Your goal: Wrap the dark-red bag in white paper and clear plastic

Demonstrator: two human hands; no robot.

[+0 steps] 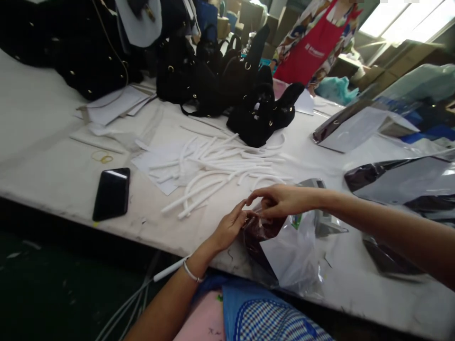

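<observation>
Both hands at a clear plastic bag (308,260), near edge of the white table (53,147), right of middle. Bag holds something dark (256,242) and a white card (282,259). Left hand (229,228): fingertips together at the bag's upper left corner, can't tell if clamped on it. Right hand (282,201): reaches in from the right, fingers bent over the same corner, index finger curving toward the left fingertips; grip partly hidden, can't tell. Bracelet (192,271) on left wrist. Grey object (322,222) just beyond the bag, partly covered. White tubes (213,173) in a loose pile, far side of the hands, slightly left. Phone (112,194) near left, rubber bands (102,157) just beyond it. Black bags (258,109) heaped far middle. More wrapped packs (408,182) on the right. Co-worker in red apron (305,52), far right.
</observation>
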